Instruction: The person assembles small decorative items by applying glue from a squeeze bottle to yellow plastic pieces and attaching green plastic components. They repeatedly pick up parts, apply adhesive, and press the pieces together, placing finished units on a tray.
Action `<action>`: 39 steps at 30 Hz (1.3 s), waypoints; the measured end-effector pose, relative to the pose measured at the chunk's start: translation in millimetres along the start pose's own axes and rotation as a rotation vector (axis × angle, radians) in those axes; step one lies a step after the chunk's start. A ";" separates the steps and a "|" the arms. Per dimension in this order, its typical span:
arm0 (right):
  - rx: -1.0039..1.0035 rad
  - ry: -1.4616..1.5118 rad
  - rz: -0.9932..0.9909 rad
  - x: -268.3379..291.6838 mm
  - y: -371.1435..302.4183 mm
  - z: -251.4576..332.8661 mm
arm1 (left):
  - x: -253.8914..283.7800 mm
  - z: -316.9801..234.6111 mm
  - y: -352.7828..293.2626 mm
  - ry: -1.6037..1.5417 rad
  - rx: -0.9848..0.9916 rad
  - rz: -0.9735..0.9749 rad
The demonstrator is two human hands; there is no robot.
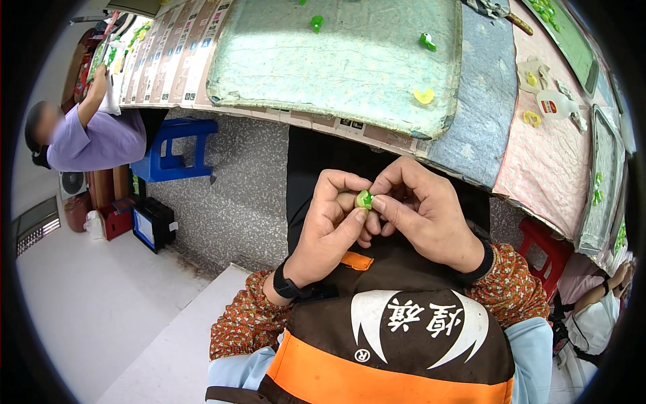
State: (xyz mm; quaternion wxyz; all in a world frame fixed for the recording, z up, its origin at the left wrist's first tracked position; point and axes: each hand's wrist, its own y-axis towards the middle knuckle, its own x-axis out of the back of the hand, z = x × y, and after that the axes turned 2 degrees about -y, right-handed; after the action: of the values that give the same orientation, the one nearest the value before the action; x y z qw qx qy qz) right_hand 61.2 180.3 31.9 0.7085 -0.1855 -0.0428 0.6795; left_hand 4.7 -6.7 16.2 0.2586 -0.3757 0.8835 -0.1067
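Over my lap, just short of the table edge, both hands meet around a small green and yellow plastic piece (364, 198). My left hand (328, 222) pinches its yellowish side between thumb and fingers. From the other side, the thumb and forefinger of my right hand (425, 219) close on its green end. Fingers cover part of the piece, so its exact kind does not show. On the pale green tray (336, 60) in front lie a loose yellow piece (423, 96), a small green piece with white on it (428, 42) and another green piece (316, 23).
Grey-blue cloth (481, 94) and pink cloth (545, 151) cover the table at right, with a white bottle-shaped item (557, 105) and a metal-edged tray (595, 182). A blue stool (176, 149) and a person in purple (101, 140) are at left. A red stool (546, 252) stands at right.
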 end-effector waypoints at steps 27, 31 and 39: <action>0.085 -0.053 -0.034 -3.1 -4.8 -0.5 | 4.5 4.0 -1.9 -0.020 -0.066 0.030; 0.135 -0.061 -0.041 -4.7 -6.1 3.0 | 3.6 4.7 -3.0 -0.001 -0.130 0.049; 0.150 -0.057 -0.037 -3.2 -7.3 0.4 | 3.4 6.6 -2.7 0.024 -0.171 0.060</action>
State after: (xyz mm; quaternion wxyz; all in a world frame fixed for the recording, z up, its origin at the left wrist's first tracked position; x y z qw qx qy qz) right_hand 67.7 177.2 35.3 0.7313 -0.1120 -0.0154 0.6726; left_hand 7.9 -11.0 10.4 0.2183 -0.3686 0.9032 -0.0276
